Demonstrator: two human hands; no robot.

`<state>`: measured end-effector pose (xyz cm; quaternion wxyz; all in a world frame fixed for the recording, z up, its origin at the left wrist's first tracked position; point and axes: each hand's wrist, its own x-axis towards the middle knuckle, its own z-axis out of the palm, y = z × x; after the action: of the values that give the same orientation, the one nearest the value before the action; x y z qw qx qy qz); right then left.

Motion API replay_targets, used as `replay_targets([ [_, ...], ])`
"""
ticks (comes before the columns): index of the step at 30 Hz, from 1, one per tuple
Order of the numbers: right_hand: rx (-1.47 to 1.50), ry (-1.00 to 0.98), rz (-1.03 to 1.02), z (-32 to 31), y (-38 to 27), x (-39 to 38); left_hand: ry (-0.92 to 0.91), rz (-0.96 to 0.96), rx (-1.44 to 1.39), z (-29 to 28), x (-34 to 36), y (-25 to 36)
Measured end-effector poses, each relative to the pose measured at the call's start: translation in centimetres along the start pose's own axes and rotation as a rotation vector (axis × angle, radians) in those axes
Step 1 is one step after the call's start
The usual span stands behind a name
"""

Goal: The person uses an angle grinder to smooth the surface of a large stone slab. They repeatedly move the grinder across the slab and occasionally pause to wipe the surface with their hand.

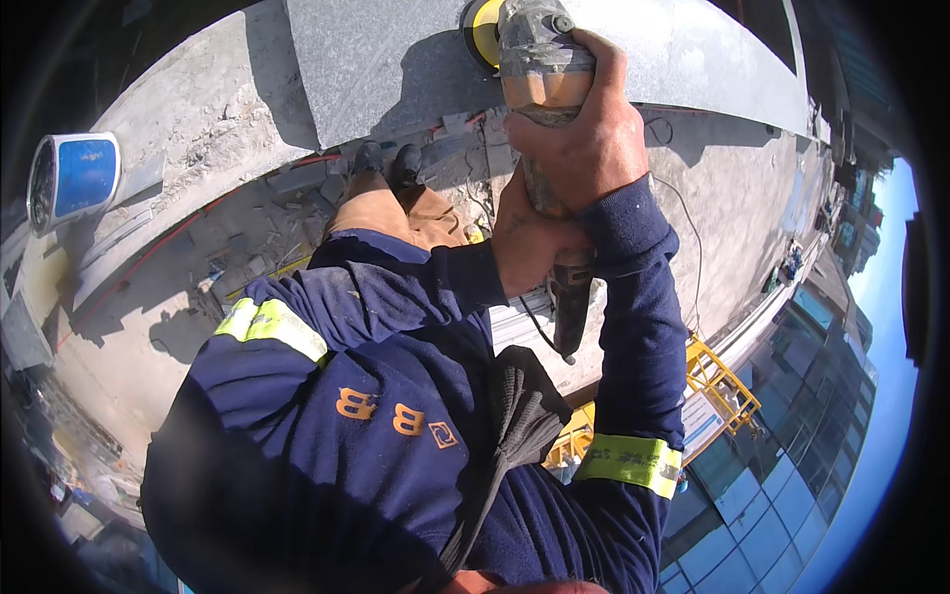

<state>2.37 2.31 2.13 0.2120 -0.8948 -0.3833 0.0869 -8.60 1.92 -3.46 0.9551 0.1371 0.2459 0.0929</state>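
Note:
An angle grinder (549,89), with a worn grey head and orange body, lies between my two hands at the top of the head view. Its yellow and black disc (485,35) is at the left side of the head, over a grey flat sheet (366,69); whether they touch I cannot tell. My right hand (594,139) wraps round the body just behind the head. Nearer to me, my left hand (529,238) grips the rear of the grinder, whose dark tail end (572,312) sticks out below it. My palms hide the middle of the tool.
A blue and white bucket (84,176) lies at the far left on a rough concrete ledge (208,109). Rubble and scraps (267,228) litter the floor near my boots (404,166). A thin cable (699,247) runs at right, near a yellow metal frame (727,386).

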Motion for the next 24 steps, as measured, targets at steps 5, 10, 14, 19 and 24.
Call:
replay_targets([
  [5, -0.061, 0.037, 0.136, -1.3, 1.8, 1.3, -0.145, -0.09, 0.016, 0.7, 2.4, -0.3],
  [10, -0.089, 0.061, 0.318, -2.1, 2.6, 1.7, -0.161, -0.126, 0.052, 1.6, 3.8, -0.2],
  [14, 0.003, 0.021, 0.139, -0.4, -0.1, 0.3, -0.062, -0.07, 0.058, -0.3, 0.8, 0.4],
  [19, 0.053, -0.032, 0.1, 0.8, -2.0, -0.6, -0.027, -0.022, 0.025, -1.9, -1.2, 0.8],
  [24, -0.057, 0.059, 0.259, -1.0, 0.1, 0.2, -0.157, -0.123, 0.045, -0.2, 1.4, 0.0],
])
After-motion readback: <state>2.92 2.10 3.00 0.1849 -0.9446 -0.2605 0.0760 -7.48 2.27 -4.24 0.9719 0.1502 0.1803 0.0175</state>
